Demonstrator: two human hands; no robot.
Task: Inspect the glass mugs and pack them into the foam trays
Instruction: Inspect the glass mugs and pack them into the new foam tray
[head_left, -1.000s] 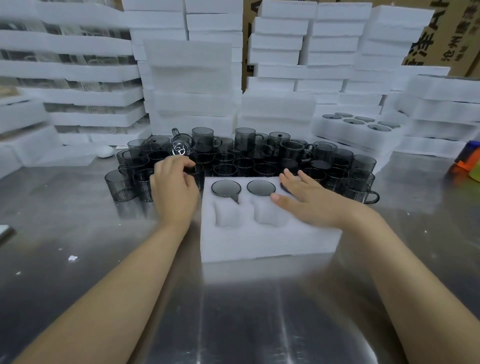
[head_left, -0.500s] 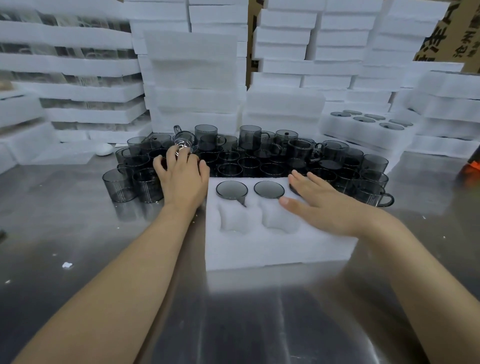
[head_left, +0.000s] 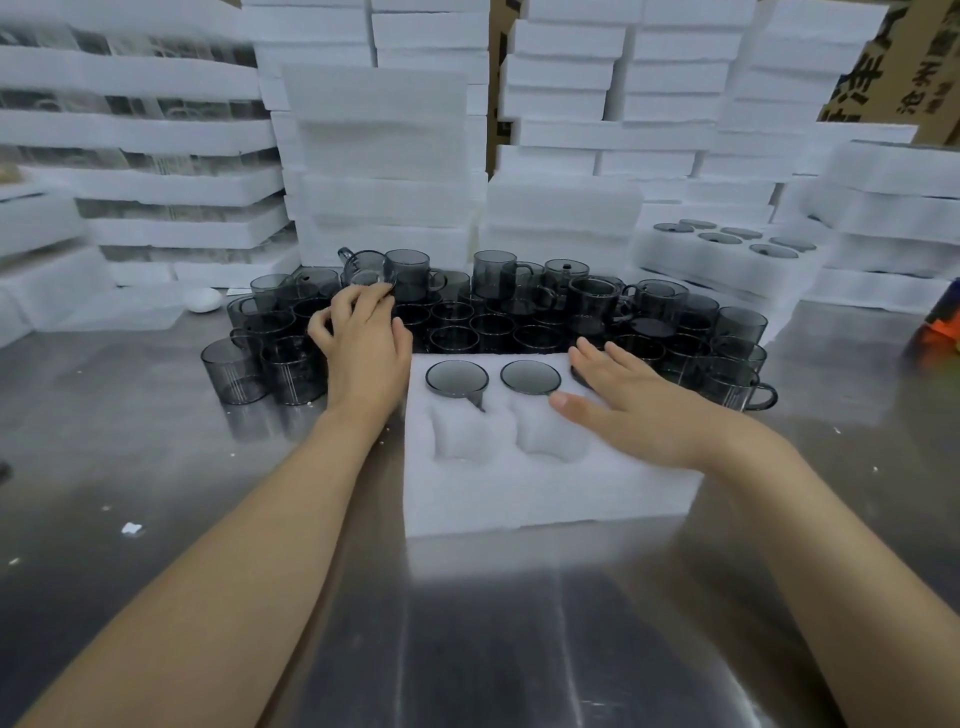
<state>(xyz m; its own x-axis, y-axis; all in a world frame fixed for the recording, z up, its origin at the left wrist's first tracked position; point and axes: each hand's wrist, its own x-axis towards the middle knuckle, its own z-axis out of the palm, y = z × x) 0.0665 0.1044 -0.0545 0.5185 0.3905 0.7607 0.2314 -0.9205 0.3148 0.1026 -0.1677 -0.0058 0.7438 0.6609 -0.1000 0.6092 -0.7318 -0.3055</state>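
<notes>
A white foam tray (head_left: 519, 493) lies in front of me on the steel table. Two smoky grey glass mugs (head_left: 457, 378) (head_left: 531, 376) sit in its back pockets, and the two front pockets visible are empty. My right hand (head_left: 639, 410) lies flat on the tray's right half with its fingers spread, covering a third dark rim. Behind the tray stands a crowd of loose grey glass mugs (head_left: 519, 322). My left hand (head_left: 363, 343) reaches over them, its fingertips pinching a tilted mug (head_left: 366, 267) at the back left of the group.
Tall stacks of white foam trays (head_left: 384, 156) wall in the back and left. A filled tray (head_left: 727, 260) sits at the back right. A small white oval object (head_left: 203, 300) lies left of the mugs. An orange object (head_left: 943, 327) is at the right edge.
My left hand has crept slightly farther back over the mugs, the tilted mug staying at its fingertips. My right hand stays flat on the tray.
</notes>
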